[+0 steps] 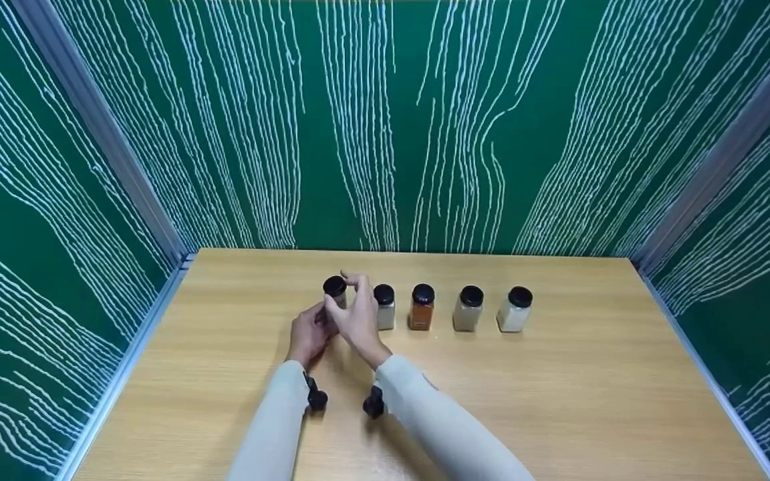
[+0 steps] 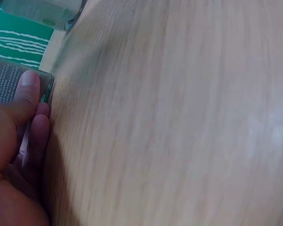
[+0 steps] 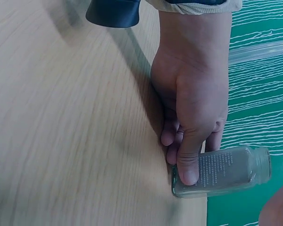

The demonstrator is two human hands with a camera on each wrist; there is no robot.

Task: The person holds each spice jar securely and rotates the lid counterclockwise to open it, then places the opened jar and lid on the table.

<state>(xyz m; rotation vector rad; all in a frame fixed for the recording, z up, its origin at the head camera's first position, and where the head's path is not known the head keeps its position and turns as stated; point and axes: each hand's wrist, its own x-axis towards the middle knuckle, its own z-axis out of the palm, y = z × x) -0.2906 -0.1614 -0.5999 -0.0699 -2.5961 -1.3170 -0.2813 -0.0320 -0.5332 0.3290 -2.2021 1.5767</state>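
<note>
My left hand (image 1: 308, 334) grips a small glass spice jar (image 3: 240, 165) near its base, thumb over the lines of small print. The jar stands on the table, and grey contents show through the glass. Its threaded neck is bare in the right wrist view. Just beyond that neck, a black lid (image 1: 335, 286) is pinched between the thumb and fingers of my right hand (image 1: 360, 324), with a gap between lid and glass. In the left wrist view, only the lower part of the jar (image 2: 7, 80) shows beside the left thumb (image 2: 28, 89).
To the right stand several black-lidded jars in a row: a pale one (image 1: 386, 315) close by my right hand, an orange-red one (image 1: 421, 316), a greyish one (image 1: 468, 318) and a whitish one (image 1: 515, 315). Green, white-lined walls (image 1: 418, 133) border the wooden table (image 1: 559, 401).
</note>
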